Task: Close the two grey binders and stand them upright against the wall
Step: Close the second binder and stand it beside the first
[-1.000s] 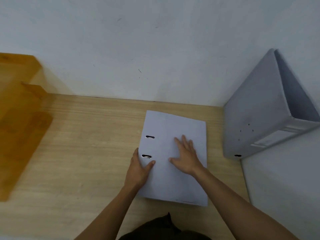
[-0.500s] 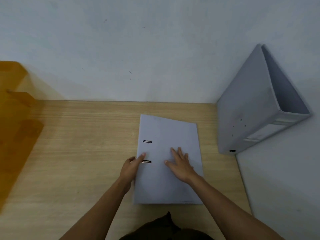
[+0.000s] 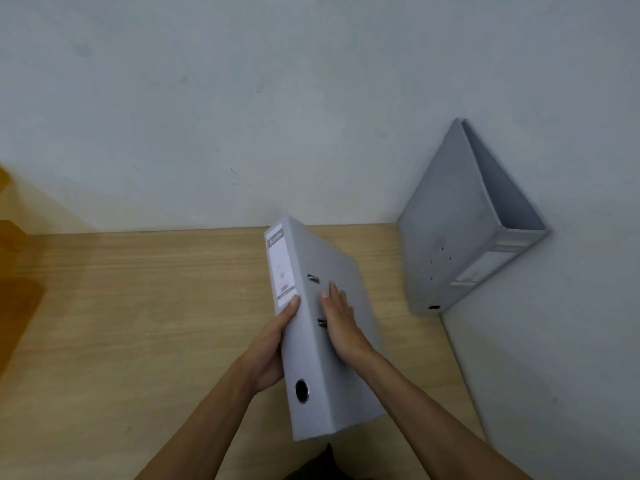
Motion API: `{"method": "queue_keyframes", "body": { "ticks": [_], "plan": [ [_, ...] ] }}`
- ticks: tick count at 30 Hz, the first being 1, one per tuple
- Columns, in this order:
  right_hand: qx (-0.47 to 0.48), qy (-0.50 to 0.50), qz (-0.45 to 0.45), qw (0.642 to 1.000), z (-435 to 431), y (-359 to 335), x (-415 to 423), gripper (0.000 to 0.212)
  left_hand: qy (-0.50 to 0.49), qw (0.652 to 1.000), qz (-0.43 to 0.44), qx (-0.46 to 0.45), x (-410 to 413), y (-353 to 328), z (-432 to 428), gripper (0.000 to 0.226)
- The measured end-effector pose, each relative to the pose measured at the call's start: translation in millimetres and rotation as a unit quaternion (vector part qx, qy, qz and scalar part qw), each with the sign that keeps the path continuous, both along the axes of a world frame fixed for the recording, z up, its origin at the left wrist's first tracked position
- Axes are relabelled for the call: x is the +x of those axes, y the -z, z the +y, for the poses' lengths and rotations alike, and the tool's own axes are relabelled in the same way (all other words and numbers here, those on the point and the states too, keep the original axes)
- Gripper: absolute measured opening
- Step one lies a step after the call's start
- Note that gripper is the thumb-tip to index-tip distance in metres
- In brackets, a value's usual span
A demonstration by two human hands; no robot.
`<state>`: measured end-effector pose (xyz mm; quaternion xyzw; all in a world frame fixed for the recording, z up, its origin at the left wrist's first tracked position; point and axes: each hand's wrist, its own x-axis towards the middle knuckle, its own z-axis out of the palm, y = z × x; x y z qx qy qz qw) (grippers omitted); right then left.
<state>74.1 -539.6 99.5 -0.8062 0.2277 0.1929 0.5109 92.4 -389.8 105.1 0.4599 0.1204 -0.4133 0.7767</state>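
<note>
Head view shows what has changed within the last second: the closed grey binder [image 3: 322, 327], flat on the wooden desk [image 3: 138, 306] before, is now tipped up at 6 o'clock, spine facing left, which I judge the start of standing it. Left hand [image 3: 273, 344] is clamped on the spine, right hand [image 3: 341, 323] pressed flat, fingers together, on the cover. At 3 o'clock the second binder [image 3: 450, 220] already leans in the wall [image 3: 311, 98] corner; nothing blocks the way, the orange object [image 3: 17, 289] lying far at 9 o'clock.

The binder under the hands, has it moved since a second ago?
Yes. The binder has tipped up off the desk onto its edge, spine showing.
</note>
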Motion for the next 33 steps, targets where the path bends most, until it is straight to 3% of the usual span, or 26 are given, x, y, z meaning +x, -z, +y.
{"method": "queue_keyframes", "body": {
  "ticks": [4,7,11,15,20,26,33],
  "plan": [
    [0.088,0.042,-0.079,0.992,-9,-30,11,0.095,0.039,0.993,-0.111,0.005,8,-29,-7,0.053],
    [0.088,0.031,-0.176,0.980,-17,-67,9,0.084,0.045,0.979,-0.200,0.013,10,-47,-15,0.055],
    [0.051,0.040,-0.297,0.953,-37,-97,-4,0.078,0.047,0.945,-0.317,0.061,9,-57,-37,0.082],
    [0.030,0.081,-0.338,0.937,-65,-101,-21,0.065,0.071,0.912,-0.391,0.100,15,-61,-59,0.101],
    [0.021,0.114,-0.319,0.941,-89,-84,-49,0.058,0.133,0.886,-0.415,0.160,16,-55,-86,0.110],
    [0.036,0.156,-0.291,0.943,-104,-59,-79,0.052,0.241,0.856,-0.399,0.222,20,-34,-109,0.140],
    [0.018,0.181,-0.294,0.938,-140,-60,-77,0.044,0.244,0.853,-0.398,0.232,26,-31,-146,0.134]
  ]
}}
